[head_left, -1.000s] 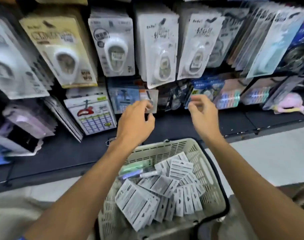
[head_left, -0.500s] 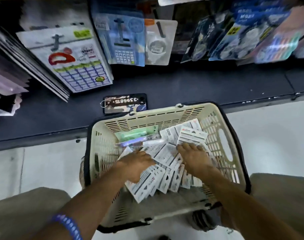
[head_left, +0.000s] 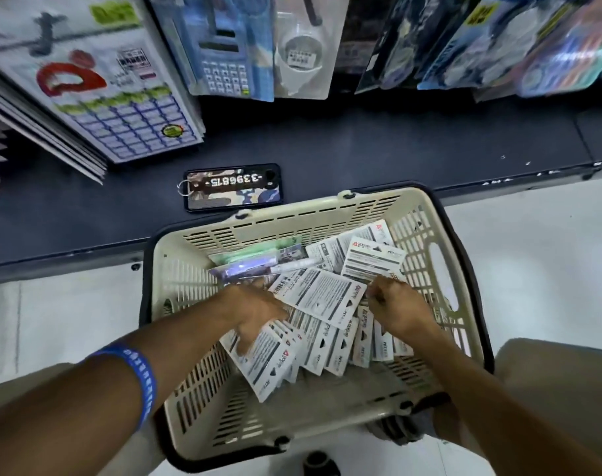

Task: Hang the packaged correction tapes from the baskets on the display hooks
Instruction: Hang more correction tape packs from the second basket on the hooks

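Observation:
A cream plastic basket (head_left: 334, 214) sits in front of me, holding several white carded correction tape packs (head_left: 322, 293) lying back side up. My left hand (head_left: 258, 314), with a blue wristband on its arm, reaches into the pile, its blurred fingers lying straight on the lower packs. One large pack overlaps its edge. My right hand (head_left: 395, 307) is in the basket's right half, fingertips curled and pinching the lower edge of a pack (head_left: 371, 262). Packaged goods hang on display hooks (head_left: 306, 15) at the top.
A phone in a patterned case (head_left: 232, 187) with a numbered key tag lies on the dark shelf (head_left: 395, 142) just behind the basket. Calculator and sticker cards (head_left: 114, 97) hang at upper left. A green and a purple pack (head_left: 255, 255) lie at the basket's far side. White floor lies on both sides.
Both hands dropped from the hanging goods into the basket a second ago. Since half a second ago the right hand has curled onto a pack and the left hand shifted among the packs.

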A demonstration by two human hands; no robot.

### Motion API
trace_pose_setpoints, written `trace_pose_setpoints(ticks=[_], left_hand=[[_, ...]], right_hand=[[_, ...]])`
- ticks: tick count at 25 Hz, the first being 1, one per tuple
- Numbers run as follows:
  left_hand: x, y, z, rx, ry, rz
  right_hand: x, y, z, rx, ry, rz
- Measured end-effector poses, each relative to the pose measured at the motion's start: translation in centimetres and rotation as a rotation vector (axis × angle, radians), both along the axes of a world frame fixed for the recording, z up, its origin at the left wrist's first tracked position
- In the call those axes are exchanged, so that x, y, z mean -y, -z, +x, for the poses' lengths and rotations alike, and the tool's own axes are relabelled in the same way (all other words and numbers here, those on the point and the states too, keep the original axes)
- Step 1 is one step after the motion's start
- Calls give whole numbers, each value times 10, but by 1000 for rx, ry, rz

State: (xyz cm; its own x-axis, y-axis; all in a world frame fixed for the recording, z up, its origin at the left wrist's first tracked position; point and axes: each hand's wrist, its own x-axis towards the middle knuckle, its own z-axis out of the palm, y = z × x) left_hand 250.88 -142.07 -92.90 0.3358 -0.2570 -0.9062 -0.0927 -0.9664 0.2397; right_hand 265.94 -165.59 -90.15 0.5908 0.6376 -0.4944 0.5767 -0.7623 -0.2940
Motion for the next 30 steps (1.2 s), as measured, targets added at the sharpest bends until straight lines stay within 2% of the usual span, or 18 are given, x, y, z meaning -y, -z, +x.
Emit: trace_pose_setpoints(ticks=[3, 5, 8, 9, 11, 12, 13, 15, 16, 17, 18, 19, 21, 22, 24, 26, 28, 30], left_hand=[[-6, -9, -3, -1, -33, -69], [-10, -21, -2, 56, -106, -143], [-20, -59, 4, 60, -526, -383], [-24, -76, 8, 57, -716, -476], [-31, -114, 22, 187, -1089, -599], [-32, -134, 30, 308, -1273, -622], [-31, -154, 40, 442, -1447, -617], [-19, -194, 56, 683, -1669, -622], [-10, -213, 63, 750, -1714, -689], [-1, -228, 67, 770, -1712, -801], [7, -242, 71, 727, -1709, -889], [15, -260, 73, 654, -1689, -945], [19, -286, 72, 510, -1615, -1054], [18, -293, 71, 489, -1597, -1171], [23, -298, 75, 606, -1638, -1385], [37, -303, 83, 754, -1781, -1461], [49, -301, 89, 663, -1901, -1510], [54, -306, 90, 497, -1907, -1532]], right_hand=[[1, -4, 0, -1, -8, 21], [-1, -13, 6, -26, 71, 84], [-7, -43, 22, -213, 455, 311], [-10, -60, 23, -266, 605, 440], [-19, -103, 17, -272, 798, 764], [-26, -127, 8, -213, 779, 902], [-36, -150, -4, -126, 670, 978], [-57, -184, -30, 70, 358, 921], [-64, -195, -40, 108, 254, 851], [-70, -206, -46, 68, 240, 798], [-74, -217, -46, -64, 311, 826], [-71, -229, -40, -220, 406, 938], [-60, -257, -19, -517, 566, 1246], [-56, -270, -9, -639, 628, 1356], [-53, -289, 3, -864, 700, 1408], [-49, -299, 2, -1176, 708, 1407], [-41, -312, 2, -1344, 699, 1401], [-35, -325, 11, -1361, 678, 1323]])
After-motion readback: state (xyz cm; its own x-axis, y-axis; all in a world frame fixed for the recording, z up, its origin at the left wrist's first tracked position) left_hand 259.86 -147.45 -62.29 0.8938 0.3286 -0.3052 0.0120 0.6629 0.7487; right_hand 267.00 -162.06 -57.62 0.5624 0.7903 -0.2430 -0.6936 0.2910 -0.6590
